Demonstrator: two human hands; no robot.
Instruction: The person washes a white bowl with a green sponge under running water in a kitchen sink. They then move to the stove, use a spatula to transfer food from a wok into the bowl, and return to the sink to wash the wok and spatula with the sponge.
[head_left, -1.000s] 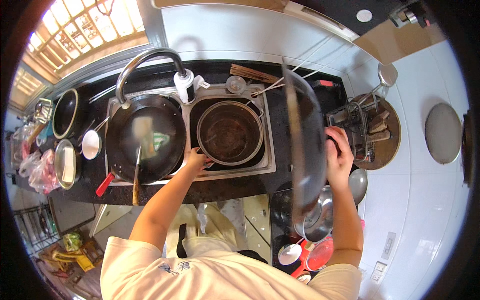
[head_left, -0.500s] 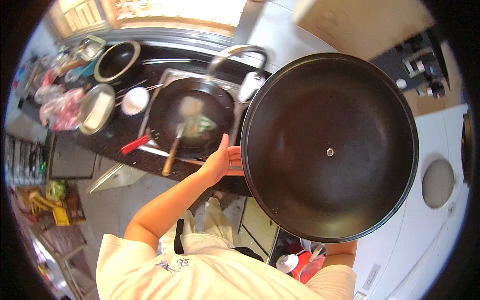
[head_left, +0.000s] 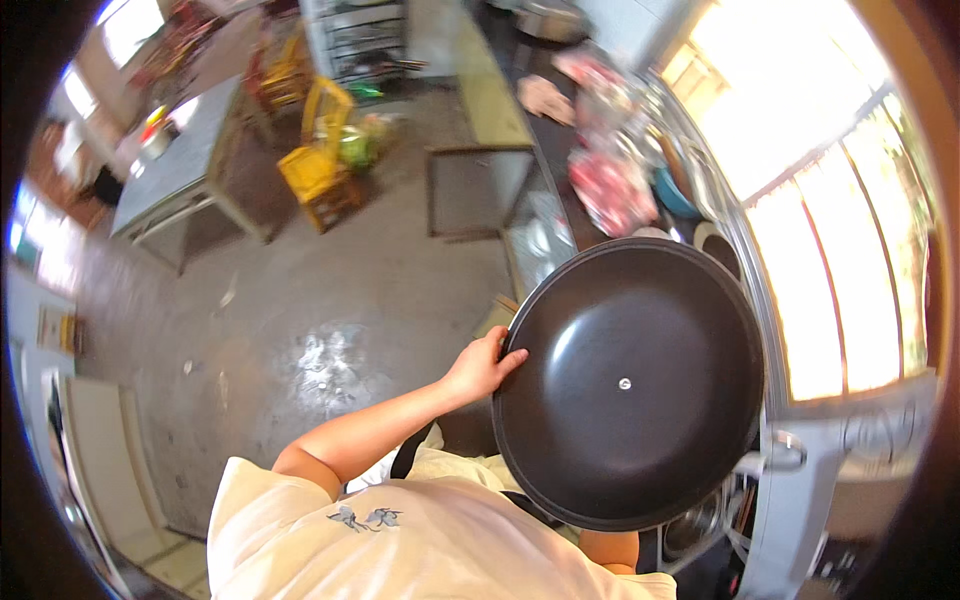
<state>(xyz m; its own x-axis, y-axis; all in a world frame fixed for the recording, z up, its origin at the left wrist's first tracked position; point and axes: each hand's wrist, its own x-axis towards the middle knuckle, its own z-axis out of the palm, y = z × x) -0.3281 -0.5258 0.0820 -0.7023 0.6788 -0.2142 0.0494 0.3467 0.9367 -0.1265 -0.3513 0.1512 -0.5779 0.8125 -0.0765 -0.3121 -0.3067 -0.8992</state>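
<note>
A large dark round wok lid is held up in front of my body, its hollow inside turned towards me. A small metal screw sits at its centre. My left hand is closed on the lid's left rim, with the thumb over the inner face and the other fingers mostly behind the edge. My right forearm disappears under the lid's lower edge. The lid hides the right hand and its grasp.
A dark counter runs behind the lid, carrying pink and clear plastic bags and a blue bowl. The bright window is at right. Grey floor stretches left, with a yellow chair and a table beyond.
My view has swung left from the sink and wok towards the room. The lid appears smaller and lower. My left hand's thumb now lies over its rim.
</note>
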